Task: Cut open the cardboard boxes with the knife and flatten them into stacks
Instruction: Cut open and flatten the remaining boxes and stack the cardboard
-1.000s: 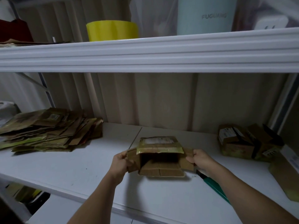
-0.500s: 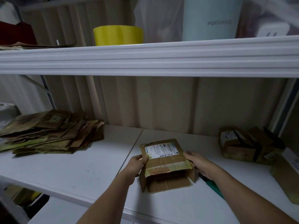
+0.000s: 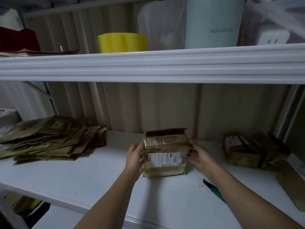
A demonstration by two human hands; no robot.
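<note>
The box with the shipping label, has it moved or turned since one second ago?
Yes. The box has been turned: its open end faced the person, now it points up toward the back wall, and the label faces the camera.

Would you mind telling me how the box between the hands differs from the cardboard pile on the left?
The box stands upright, keeping its shape; the cardboard pile lies flattened in layers. The box is held by the left hand and right hand; the pile is untouched. Both are taped brown cardboard on the same white shelf.

Brown box (image 3: 165, 152); green knife (image 3: 217, 194)
</note>
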